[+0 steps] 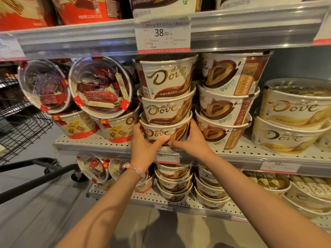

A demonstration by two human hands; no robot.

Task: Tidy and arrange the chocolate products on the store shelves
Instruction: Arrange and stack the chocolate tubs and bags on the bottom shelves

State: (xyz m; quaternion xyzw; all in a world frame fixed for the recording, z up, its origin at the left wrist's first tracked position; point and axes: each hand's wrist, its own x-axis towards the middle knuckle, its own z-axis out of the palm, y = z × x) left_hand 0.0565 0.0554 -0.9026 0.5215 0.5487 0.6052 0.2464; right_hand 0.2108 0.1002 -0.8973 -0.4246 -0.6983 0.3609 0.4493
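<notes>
Store shelving, middle perforated shelf (100, 140): stack of three Dove tubs (165, 102) stands upright at centre, straight ahead of both arms, vertical axis. Left hand (143, 142) and right hand (189, 138) clamp the bottom tub (162, 134) from opposite sides, thumbs nearly meeting at its front, both about equally near. Neighbouring stack (227, 104) sits just beside on the right, so any shift probably goes straight back or leftward.

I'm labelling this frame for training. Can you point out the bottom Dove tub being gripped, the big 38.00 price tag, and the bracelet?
Bottom Dove tub (157, 133): head view, on its front Dove logo.
38.00 price tag (163, 35): head view, just under the printed price.
Bracelet (133, 168): head view, on the beads at the left wrist.
</notes>
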